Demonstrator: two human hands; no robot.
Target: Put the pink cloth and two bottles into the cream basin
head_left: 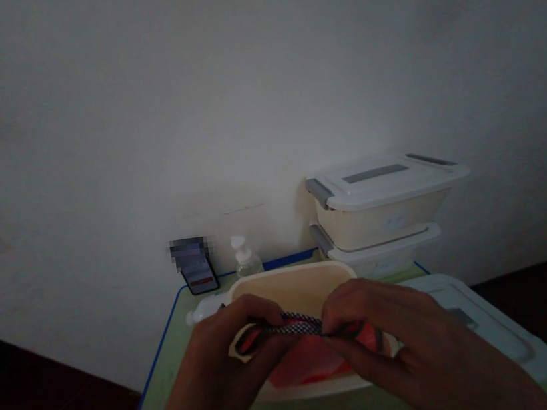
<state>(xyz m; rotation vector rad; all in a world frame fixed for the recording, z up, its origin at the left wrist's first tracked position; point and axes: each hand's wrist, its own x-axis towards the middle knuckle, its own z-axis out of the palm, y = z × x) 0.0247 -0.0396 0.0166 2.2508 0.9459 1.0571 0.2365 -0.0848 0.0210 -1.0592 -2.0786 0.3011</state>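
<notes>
Both hands pinch a red cloth item (366,335) with a black-and-white checked band (299,324); its exact kind I cannot make out. My left hand (232,351) grips the band's left part between thumb and fingers. On the other side my right hand (385,331) pinches it near the middle, thumb below and fingers above. The cloth is held over a cream plastic bin (290,277). Inside the bin, below the hands, lies something red and pinkish (304,362), partly hidden by the fingers.
Two lidded storage boxes (381,218) are stacked at the back right. A loose pale lid (501,323) lies right of the bin. Along the back are a pump bottle (245,259) and a phone (198,268) leaning on the wall. A white bottle (206,306) lies left of the bin on the green table (167,353).
</notes>
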